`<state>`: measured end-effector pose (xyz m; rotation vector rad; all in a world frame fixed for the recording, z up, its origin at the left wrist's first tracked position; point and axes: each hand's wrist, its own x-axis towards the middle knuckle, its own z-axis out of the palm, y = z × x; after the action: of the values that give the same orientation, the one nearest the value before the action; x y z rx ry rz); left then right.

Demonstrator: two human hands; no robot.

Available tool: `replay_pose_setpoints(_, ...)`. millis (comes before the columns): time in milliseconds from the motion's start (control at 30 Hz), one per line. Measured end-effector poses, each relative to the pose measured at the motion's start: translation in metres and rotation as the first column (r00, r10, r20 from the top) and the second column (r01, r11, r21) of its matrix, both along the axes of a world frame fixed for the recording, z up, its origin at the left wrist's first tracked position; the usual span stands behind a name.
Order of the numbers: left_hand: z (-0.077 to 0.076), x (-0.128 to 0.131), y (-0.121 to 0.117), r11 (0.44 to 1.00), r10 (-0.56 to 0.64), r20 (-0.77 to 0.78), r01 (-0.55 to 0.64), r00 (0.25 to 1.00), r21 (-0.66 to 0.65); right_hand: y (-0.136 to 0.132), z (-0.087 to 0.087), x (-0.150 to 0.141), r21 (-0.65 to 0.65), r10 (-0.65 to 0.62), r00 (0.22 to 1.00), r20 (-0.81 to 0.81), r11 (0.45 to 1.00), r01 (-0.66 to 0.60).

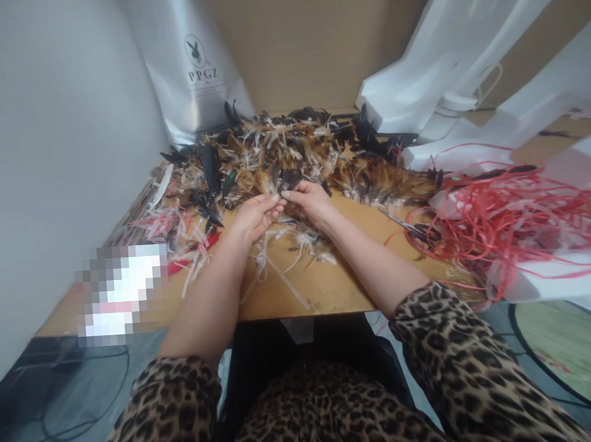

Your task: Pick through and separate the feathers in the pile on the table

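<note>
The heap of feathers (315, 143) over there is glowing tawny brown and rust, with whitish tufts, while black feathers (211, 169) are streaking through it. The ribbon tangle (520, 214) is blazing coral red. Near me, leopard print is covering the sleeves (447, 338), black-brown spots on tan. The tabletop (354, 281) is showing mustard yellow; the bag (188, 101) is gleaming silver, carrying a black rabbit emblem and dark lettering. A round, black-rimmed thing (578, 344) is showing pale green, marked with red.
</note>
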<state>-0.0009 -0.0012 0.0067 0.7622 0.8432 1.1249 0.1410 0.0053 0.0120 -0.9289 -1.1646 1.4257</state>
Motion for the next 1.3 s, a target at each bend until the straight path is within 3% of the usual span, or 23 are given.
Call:
replay_pose_setpoints(367, -0.0016, 0.0011, -0.0022, 0.999, -0.001, -0.083, 0.005, 0.997, 0.048, 0.0054, -0.0021, 0.0066, 0.043, -0.042, 0.996, 0.076, 0.998, 0.039)
replay_pose_setpoints(867, -0.0027, 0.0011, -0.0027, 0.995, -0.005, -0.217, 0.026, 0.976, 0.095, -0.0007, 0.0045, 0.0065, 0.081, -0.008, 0.991, 0.131, 0.997, -0.003)
replay_pose_setpoints(1300, -0.0016, 0.0019, -0.0046, 0.970, 0.025, -0.427, 0.082, 0.904, 0.230, 0.0016, 0.0025, 0.0098, 0.067, 0.025, 0.984, 0.178, 0.997, -0.038)
